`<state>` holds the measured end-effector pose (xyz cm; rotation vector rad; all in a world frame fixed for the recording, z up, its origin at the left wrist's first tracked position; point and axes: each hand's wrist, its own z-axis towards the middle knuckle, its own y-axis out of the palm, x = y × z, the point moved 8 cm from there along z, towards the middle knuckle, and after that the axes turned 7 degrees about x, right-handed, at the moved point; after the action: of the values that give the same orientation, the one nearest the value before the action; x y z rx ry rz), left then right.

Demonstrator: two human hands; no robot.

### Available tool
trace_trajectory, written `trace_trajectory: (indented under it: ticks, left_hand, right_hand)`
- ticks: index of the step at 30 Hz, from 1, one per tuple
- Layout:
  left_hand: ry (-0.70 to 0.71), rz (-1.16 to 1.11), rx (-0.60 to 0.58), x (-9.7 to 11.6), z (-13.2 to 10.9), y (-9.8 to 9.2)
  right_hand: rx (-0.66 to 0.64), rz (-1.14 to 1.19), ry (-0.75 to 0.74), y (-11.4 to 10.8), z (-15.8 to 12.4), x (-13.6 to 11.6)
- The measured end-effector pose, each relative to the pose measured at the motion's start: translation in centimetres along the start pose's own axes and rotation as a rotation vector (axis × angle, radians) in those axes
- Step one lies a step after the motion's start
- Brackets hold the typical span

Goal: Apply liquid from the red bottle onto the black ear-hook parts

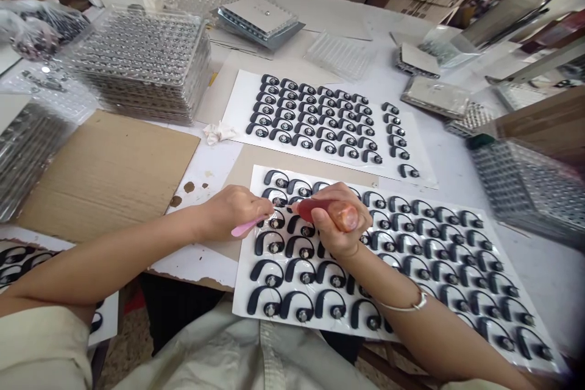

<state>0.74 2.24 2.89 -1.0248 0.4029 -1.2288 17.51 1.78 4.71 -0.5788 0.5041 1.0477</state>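
My left hand [233,212] is closed around a slim tool with a flat pink handle [247,226]; its working end is hidden by my fingers. In my right hand [342,240] is a reddish squeeze bottle [315,209], gripped on its side with the thin tip pointing left towards my left fingers. Both hands are over the upper left part of a white sheet [244,259]. Rows of black hook-shaped pieces [269,309] with round shiny ends lie on it. The tip meets the area by one piece, but contact is unclear.
Behind lies a second white sheet [237,103] of similar black pieces. A tall stack of clear trays [137,61] stands at back left, beside brown cardboard [114,164]. More clear trays [525,183] are on the right. A crumpled tissue [218,133] lies between.
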Motion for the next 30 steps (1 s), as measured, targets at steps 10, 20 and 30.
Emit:
trace_trajectory:
  ticks: [10,20,30]
  left_hand:
    - [-0.106,-0.213,-0.019,-1.2,0.1,0.0]
    - [-0.210,-0.426,-0.034,-2.0,0.6,-0.6]
    - [-0.255,-0.503,-0.032,-2.5,0.6,-0.4]
  right_hand:
    - [-0.020,0.044,0.053,0.0,-0.2,0.6]
    - [-0.037,0.060,0.064,0.3,-0.2,0.5]
    - [-0.058,0.049,-0.010,0.6,-0.2,-0.2]
